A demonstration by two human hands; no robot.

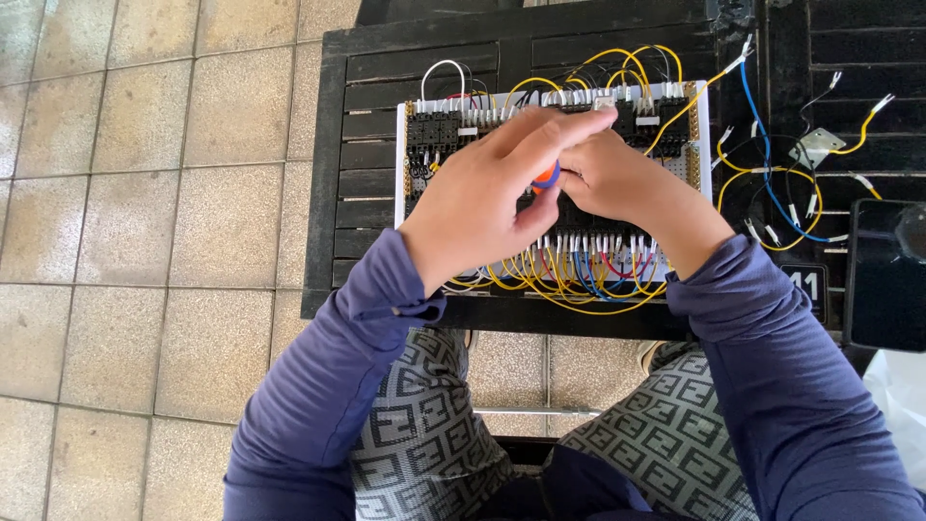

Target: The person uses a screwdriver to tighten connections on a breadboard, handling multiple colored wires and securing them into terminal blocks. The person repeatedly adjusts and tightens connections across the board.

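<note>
A white-framed wiring panel (701, 125) with black relay blocks and many yellow, blue and red wires lies on a black slatted table (362, 154). My left hand (487, 193) is closed around an orange-handled tool (547, 175), probably a screwdriver, and its fingers reach toward the upper row of terminals. My right hand (617, 178) rests on the panel just right of the left hand, fingers curled at the same spot. Whether it grips a wire is hidden.
Loose yellow and blue wires (772, 183) with white ferrules lie on the table right of the panel, next to a small metal bracket (816, 147). A dark phone (885, 275) sits at the right edge. Tiled floor (145, 241) lies left.
</note>
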